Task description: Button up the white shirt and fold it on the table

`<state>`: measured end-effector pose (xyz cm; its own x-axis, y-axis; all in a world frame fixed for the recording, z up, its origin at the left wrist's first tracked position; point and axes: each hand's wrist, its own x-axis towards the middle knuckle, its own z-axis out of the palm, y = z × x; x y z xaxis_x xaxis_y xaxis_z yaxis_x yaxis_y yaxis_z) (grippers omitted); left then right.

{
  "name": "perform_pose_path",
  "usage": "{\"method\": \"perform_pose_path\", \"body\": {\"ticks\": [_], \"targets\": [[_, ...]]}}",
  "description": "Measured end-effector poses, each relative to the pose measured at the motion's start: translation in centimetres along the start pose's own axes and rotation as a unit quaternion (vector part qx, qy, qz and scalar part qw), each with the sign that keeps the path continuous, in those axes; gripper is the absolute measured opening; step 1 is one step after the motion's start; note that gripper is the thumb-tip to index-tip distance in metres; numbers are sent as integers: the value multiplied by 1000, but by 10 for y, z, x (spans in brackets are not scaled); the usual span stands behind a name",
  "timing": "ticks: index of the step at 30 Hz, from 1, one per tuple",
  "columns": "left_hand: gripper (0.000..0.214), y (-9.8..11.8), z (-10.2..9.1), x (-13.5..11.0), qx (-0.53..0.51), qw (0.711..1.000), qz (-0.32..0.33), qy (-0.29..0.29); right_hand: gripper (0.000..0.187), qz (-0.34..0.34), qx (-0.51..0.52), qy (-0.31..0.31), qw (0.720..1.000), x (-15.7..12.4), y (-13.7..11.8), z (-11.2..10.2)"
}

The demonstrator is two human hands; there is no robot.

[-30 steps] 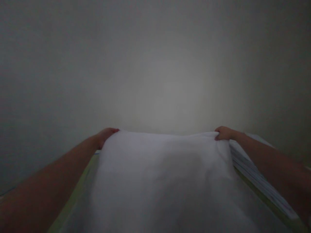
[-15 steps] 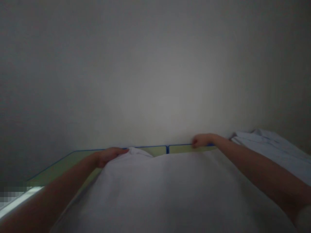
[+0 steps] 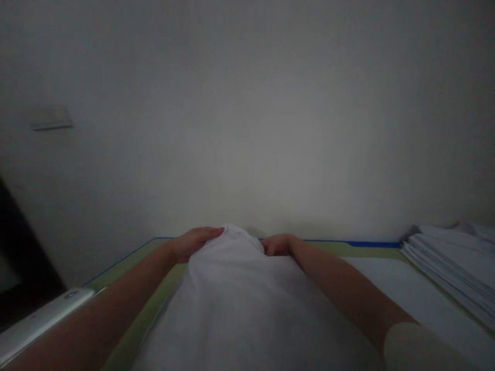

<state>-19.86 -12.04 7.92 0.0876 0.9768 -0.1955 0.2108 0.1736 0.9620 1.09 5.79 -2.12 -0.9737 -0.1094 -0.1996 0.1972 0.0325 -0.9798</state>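
A large white cloth [image 3: 247, 309] spreads toward me, its far edge raised in a peak between my hands. My left hand [image 3: 197, 241] is closed on that edge, with the thumb pressed over the fabric. Just right of the peak, my right hand [image 3: 277, 244] has its fingers curled in at the cloth's edge; its fingertips are partly hidden by the fabric. Beneath the cloth lies a light green table top [image 3: 149, 252] with a blue edge.
At the right stands a stack of folded white cloths [image 3: 452, 273]. A flat white piece [image 3: 402, 281] lies beyond my right forearm. On the left is a pale, glossy object [image 3: 73, 301]. The wall [image 3: 247, 129] rises behind the table, with a switch plate [image 3: 51, 117] on it.
My right hand has moved left and now grips the cloth's edge close to my left hand. The cloth has bunched up between them. The view has shifted, showing more of the stack and wall.
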Motion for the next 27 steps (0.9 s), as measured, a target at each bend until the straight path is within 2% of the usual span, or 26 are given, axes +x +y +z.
{"method": "perform_pose_path", "body": {"ticks": [3,6,9,11,14,17,20,22,24,27], "targets": [[45,-7,-9,2,3,1000,10,-15,35,-46,17,122,991,-10,-13,-9],[47,-15,-18,6,96,995,30,1,30,-101,3,243,965,-20,-42,-18],[54,-20,-22,12,223,971,63,48,29,-104,-9,270,957,-28,-72,-25],[58,-22,-23,16,261,959,79,79,27,-65,-40,283,956,-33,-87,-29],[62,-24,-25,21,280,951,103,83,19,12,-98,306,947,-43,-102,-35],[60,-28,-30,28,331,932,107,103,19,54,-124,306,942,-53,-110,-39],[57,-32,-34,36,404,895,113,153,22,83,-132,277,948,-65,-119,-38],[56,-35,-33,39,430,874,126,187,28,109,-128,232,958,-77,-127,-36],[56,-40,-32,40,441,858,139,223,37,163,-119,171,964,-92,-134,-34],[56,-49,-31,42,456,837,140,269,44,272,-110,120,948,-118,-142,-32]]}}
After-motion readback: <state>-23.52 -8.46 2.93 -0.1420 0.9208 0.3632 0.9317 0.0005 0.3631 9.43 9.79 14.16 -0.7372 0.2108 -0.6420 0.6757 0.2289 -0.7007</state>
